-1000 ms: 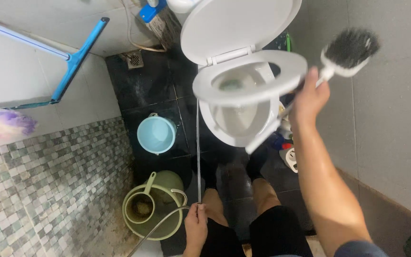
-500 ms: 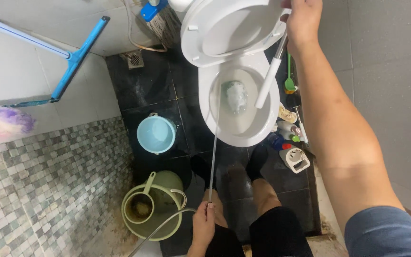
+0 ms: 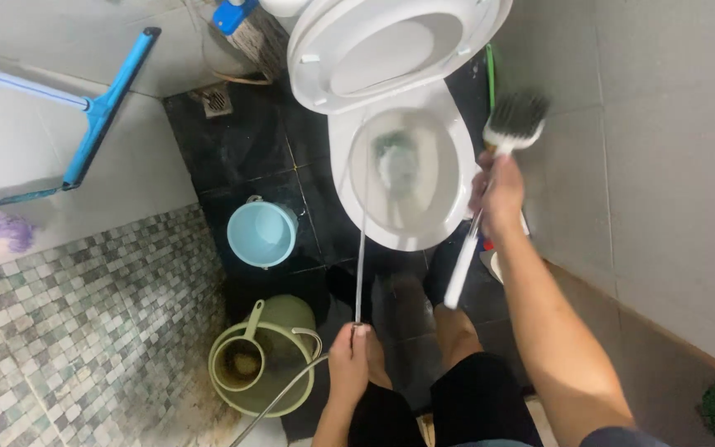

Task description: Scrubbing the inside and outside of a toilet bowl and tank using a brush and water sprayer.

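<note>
While the person is standing over the toilet bowl [image 3: 407, 178], the left hand [image 3: 349, 364] is clenching its grip round the nozzle end of a spray hose [image 3: 279, 397], sending a thin stream of water [image 3: 361, 248] into the bowl. The right hand [image 3: 498, 194] is grasping a white toilet brush [image 3: 490, 178] mid-handle, bristle head raised just beside the rim near the grey wall, not inside the bowl. Seat and lid [image 3: 391, 50] are standing up. This looks like rinsing between scrubs; the next move, I'd judge, calls for lowering the bristles into the bowl while holding the stream steady. A blue bucket [image 3: 262, 233] and a green pail [image 3: 271, 364] with a dipper are sitting on the dark floor to the left.
</note>
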